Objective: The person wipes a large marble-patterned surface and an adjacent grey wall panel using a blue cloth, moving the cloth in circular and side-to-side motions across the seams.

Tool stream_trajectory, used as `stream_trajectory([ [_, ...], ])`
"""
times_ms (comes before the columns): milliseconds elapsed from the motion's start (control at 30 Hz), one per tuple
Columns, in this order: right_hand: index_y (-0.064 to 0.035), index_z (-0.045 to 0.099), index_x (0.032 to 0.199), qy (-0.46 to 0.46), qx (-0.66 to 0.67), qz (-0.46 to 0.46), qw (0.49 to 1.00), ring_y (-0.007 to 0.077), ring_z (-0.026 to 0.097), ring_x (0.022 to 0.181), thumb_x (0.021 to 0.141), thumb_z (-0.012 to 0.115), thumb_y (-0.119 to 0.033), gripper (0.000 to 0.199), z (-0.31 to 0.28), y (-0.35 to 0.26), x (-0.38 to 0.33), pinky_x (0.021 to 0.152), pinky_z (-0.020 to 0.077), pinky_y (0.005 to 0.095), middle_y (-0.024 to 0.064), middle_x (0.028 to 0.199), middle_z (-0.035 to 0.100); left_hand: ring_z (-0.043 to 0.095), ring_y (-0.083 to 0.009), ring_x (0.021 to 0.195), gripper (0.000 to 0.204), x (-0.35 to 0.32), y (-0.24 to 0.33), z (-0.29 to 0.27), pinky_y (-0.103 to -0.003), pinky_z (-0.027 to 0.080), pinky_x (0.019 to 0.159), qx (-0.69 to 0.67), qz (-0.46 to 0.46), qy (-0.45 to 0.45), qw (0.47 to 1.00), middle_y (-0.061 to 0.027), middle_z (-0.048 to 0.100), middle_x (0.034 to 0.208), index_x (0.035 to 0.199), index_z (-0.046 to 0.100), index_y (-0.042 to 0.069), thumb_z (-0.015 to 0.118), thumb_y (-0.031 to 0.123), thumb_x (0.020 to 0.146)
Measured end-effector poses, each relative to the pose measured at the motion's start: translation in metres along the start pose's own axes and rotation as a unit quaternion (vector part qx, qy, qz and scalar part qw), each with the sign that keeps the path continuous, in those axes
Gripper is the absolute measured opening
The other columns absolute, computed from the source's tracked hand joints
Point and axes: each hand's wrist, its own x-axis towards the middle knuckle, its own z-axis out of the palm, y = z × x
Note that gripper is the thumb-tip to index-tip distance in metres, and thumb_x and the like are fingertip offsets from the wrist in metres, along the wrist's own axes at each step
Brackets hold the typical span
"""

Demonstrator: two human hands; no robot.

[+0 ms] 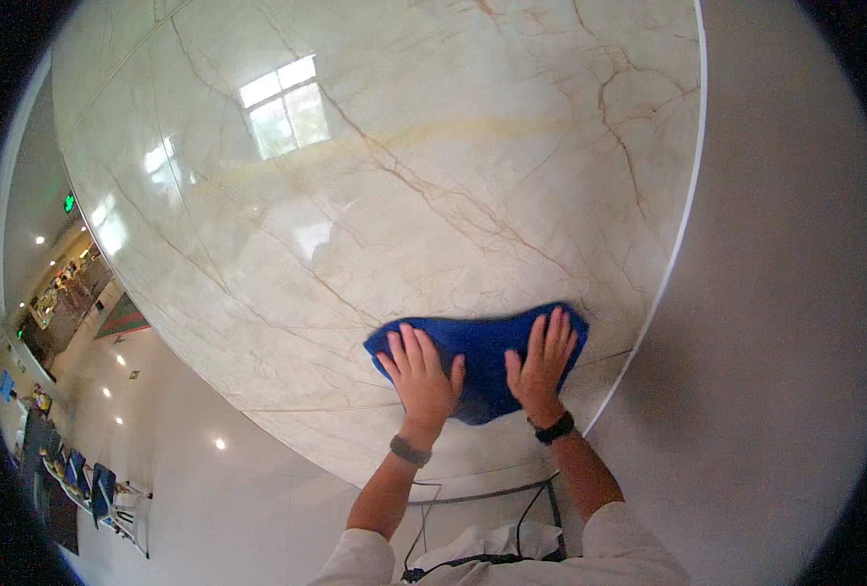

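The marble (404, 176) is polished, glossy and smooth, with thin brown veins. The cloth (482, 356) is soft, matt blue fabric.

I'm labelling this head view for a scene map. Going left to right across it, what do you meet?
Dark chairs in the far hall → bright window reflection on the marble → left hand flat on the blue cloth → right hand on the same cloth → curved marble edge → plain grey wall.

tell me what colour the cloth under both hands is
Deep blue: the soft blue cloth lies flat against the glossy cream marble wall, clearest in the head view.
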Motion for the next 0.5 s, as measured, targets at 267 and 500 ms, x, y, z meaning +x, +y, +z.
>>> stream_trajectory([
  [267,-0.0132,0.037,0.114,-0.071,0.020,-0.072,0.995,0.0261,0.036,0.102,0.065,0.055,-0.023,0.053,-0.036,-0.016,0.063,0.077,0.0292,0.0434,0.0100,0.123,0.028,0.029,-0.0270,0.110,0.058,0.060,0.011,-0.023,-0.045,0.022,0.084,0.041,0.161,-0.049,0.985,-0.0092,0.030,0.122,0.113,0.036,0.005,0.052,0.022,0.061],
  [500,-0.0011,0.034,0.112,-0.012,0.044,0.002,0.999,0.0407,0.021,0.109,0.071,0.050,-0.031,0.053,-0.009,0.028,0.012,0.085,0.0166,0.0535,0.0239,0.122,0.019,0.017,-0.0441,0.110,0.063,-0.010,0.006,0.020,-0.055,0.013,0.087,0.041,0.014,-0.069,0.997,-0.0265,0.020,0.120,0.111,0.028,-0.006,0.056,0.028,0.066],
])
